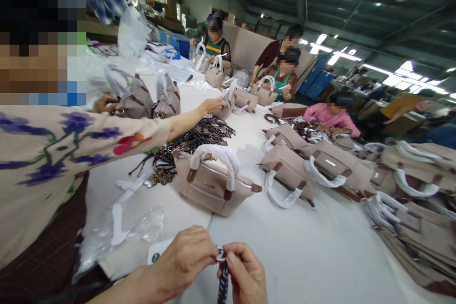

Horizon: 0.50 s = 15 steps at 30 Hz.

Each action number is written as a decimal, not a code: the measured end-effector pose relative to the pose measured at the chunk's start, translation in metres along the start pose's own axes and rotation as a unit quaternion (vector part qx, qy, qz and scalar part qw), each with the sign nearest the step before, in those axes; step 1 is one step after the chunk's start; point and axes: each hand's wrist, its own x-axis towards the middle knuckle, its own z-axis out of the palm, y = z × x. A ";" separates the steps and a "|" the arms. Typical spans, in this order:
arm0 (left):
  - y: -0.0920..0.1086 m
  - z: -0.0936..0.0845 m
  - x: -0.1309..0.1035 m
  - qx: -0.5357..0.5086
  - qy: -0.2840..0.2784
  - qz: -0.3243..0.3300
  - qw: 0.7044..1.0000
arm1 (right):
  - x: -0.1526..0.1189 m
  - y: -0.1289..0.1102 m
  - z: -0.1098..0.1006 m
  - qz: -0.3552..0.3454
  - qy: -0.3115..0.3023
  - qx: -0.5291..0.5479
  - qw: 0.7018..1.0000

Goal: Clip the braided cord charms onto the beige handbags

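Note:
Low in the head view, my left hand (190, 252) pinches a small silver metal clasp (221, 253). My right hand (246, 273) is closed on the top of a dark, light-patterned strap (223, 285) that hangs from this clasp. Both hands meet at the clasp, their fingertips almost touching. Beyond them stands a beige handbag (210, 194) with brown trim and handles wrapped in white. Behind this bag lies a heap of dark braided straps (199, 135), with leopard-print pieces (162, 175) at its near end.
At the left, a co-worker's sleeve (117, 140) reaches across the table toward a bag. More beige handbags (288, 171) lie along the right side. Clear plastic wrapping (149, 225) and a white card (156, 252) are near my left hand. Several people work farther back.

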 end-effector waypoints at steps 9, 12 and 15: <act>-0.011 0.002 0.009 -0.326 -0.024 -0.273 0.905 | 0.009 -0.008 -0.013 -0.067 -0.180 -0.199 0.961; -0.016 0.002 0.010 -0.443 -0.037 -0.315 0.838 | 0.011 -0.011 -0.015 0.013 -0.223 -0.191 0.956; -0.017 -0.001 0.012 -0.493 -0.061 -0.336 0.800 | 0.012 -0.012 -0.014 0.045 -0.246 -0.175 0.952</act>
